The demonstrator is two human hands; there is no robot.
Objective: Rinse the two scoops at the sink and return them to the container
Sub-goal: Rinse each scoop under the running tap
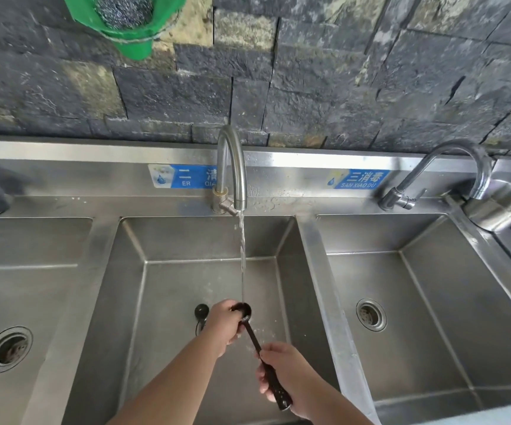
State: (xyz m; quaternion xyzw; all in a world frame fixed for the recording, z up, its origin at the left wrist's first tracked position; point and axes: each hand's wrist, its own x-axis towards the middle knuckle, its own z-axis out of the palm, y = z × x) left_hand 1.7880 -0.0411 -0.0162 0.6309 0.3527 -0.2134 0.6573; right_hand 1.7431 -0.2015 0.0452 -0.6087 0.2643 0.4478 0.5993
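Scoop (252,335) | handle gripped by right hand (288,375) | bowl pinched by left hand (225,323), under water

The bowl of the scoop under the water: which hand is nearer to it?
Left. The left hand touches the bowl of the scoop under the stream, while the right hand grips the handle's far end, away from the bowl.
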